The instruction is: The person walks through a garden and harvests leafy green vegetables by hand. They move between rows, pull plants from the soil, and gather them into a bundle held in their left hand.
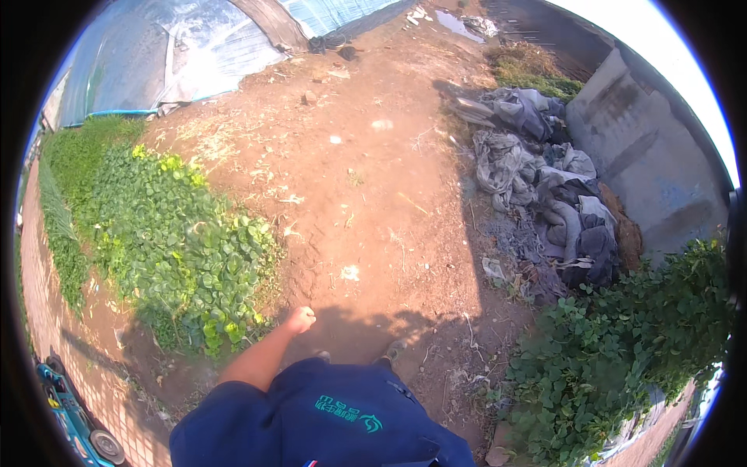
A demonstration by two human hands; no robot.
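My left hand (pixel 301 320) hangs over the dirt path (pixel 362 233) in front of my dark blue shirt (pixel 350 408), its fingers curled in, with nothing seen in it. It is near the lower right edge of a bed of broad-leaved green plants (pixel 192 251). My right hand is out of view; on that side, bare soil with dry twigs lies beside leafy green vines (pixel 583 350). The tips of my shoes (pixel 395 349) show just beyond the shirt.
A heap of crumpled cloth and plastic sheeting (pixel 543 187) lies at the right against a grey wall (pixel 648 157). Plastic-covered greenhouses (pixel 175 52) stand at the upper left. A blue-green wheeled vehicle (pixel 76 414) is on the paving at the lower left. A brick (pixel 309 98) lies on the path.
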